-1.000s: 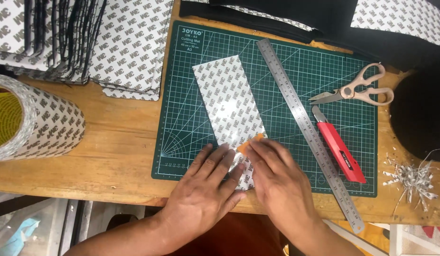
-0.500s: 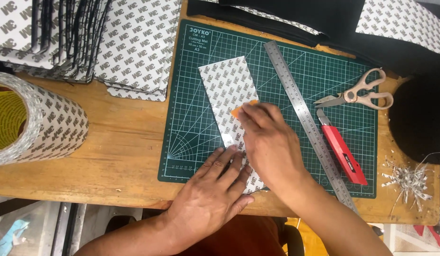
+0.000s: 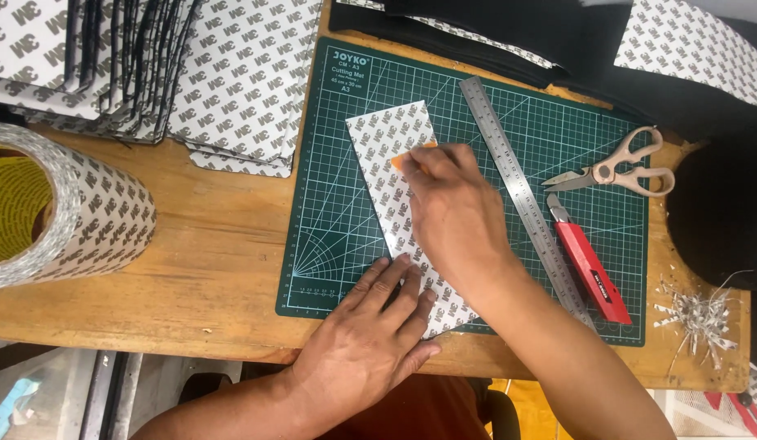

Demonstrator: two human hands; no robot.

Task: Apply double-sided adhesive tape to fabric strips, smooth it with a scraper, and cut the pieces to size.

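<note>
A long rectangular strip of white patterned adhesive sheet (image 3: 392, 155) lies on a green cutting mat (image 3: 330, 204). My left hand (image 3: 370, 338) lies flat with fingers spread, pressing the strip's near end. My right hand (image 3: 448, 216) holds a small orange card-like tool (image 3: 411, 156) against the strip's upper half; most of the tool is hidden under my fingers.
A steel ruler (image 3: 521, 191), a red utility knife (image 3: 590, 273) and beige scissors (image 3: 619, 167) lie on the mat's right side. A big roll of patterned tape (image 3: 65, 212) sits at the left, stacked patterned sheets (image 3: 150, 65) at the back left, black material (image 3: 574, 33) at the back, and paper scraps (image 3: 696, 314) at the right.
My right hand has slid the orange tool along the strip from its near end toward its far end. My left hand has stayed pressing the near end.
</note>
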